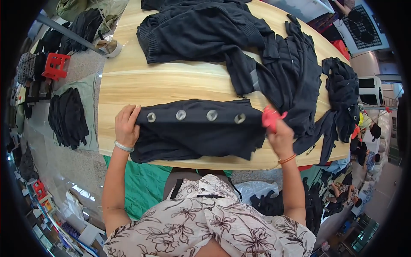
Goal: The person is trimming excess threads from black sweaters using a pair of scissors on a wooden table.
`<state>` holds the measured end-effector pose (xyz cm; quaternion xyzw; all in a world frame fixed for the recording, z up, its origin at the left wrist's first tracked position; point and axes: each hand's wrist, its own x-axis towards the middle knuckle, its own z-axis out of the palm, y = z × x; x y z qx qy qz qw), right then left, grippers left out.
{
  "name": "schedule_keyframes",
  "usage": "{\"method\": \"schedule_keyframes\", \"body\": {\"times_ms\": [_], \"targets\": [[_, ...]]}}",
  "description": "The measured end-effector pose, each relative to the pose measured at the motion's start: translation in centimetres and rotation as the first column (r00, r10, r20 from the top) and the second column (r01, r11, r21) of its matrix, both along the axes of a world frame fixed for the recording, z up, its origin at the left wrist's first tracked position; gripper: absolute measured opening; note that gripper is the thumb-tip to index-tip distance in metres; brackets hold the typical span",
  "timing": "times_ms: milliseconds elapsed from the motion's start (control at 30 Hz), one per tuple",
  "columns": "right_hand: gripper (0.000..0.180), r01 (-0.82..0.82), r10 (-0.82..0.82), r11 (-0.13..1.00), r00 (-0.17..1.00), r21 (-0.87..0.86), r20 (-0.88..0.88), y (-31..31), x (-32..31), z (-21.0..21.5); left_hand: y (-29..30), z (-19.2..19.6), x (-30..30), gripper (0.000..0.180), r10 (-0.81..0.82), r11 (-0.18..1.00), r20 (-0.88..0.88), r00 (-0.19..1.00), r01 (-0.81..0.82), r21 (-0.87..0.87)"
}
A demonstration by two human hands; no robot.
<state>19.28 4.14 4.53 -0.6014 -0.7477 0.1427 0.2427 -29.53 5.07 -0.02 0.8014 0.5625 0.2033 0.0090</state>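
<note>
Spanning the near side of a pale wood table, a black knit garment lies btwn two bare hands, its long axis running L to R, approx. parallel w/ the table's near edge. Four round grey rings sit on it in a row along that same axis, nearer its far edge than its near one.

L hand is the closer of the two: it's right on the garment's L end, fingers narrowed over the upper corner, seemingly pinching the fabric. R hand is just past the R end, a bit nearer the body, curled around a red item; motion blur hides what that is. Can't tell if the R fingers also touch the fabric; the red item is right beside the garment's upper R corner.

So the garment is directly btwn the hands, one at each short end. Farther off, a heap of black clothes covers the table's far side & continues down to the R, beyond the R hand.
</note>
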Motion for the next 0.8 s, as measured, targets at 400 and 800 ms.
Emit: {"method": "schedule_keyframes", "body": {"times_ms": [400,800], "targets": [[0.021,0.155,0.036,0.954,0.793,-0.258,0.609,-2.5,3.6,-2.2,-5.9,-6.8,4.1,0.046,0.058,0.961,-0.033,0.998,-0.065,-0.267],[0.025,-0.428,0.488,0.720,0.872,-0.545,-0.039,-3.8,-10.5,-2.9,-4.3,-9.2,3.7,0.024,0.132,0.941,0.389,0.912,0.008,-0.339]]}}
